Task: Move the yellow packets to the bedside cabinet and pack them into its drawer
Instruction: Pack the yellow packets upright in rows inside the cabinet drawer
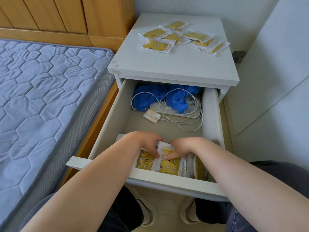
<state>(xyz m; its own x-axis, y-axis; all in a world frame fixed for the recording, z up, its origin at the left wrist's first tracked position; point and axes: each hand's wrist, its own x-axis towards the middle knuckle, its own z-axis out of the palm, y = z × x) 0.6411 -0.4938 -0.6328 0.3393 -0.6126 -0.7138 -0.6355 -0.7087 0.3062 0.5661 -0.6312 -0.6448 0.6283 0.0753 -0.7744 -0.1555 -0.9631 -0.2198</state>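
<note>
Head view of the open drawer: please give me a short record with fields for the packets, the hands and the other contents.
drawer: pulled open
packets in drawer: yellow, packed at front wall
packets on top: several, scattered on cabinet
left hand: holds packets in drawer
right hand: same, thumb on a packet
other contents: blue fabric, white cable at back

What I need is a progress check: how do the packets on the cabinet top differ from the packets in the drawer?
The packets on the cabinet top lie flat, scattered and overlapping; the packets in the drawer stand side by side at its front. Nothing touches the packets on the cabinet top, while the left hand and right hand hold the packets in the drawer. Both sets are yellow, patterned, with pale wrapper edges.
</note>
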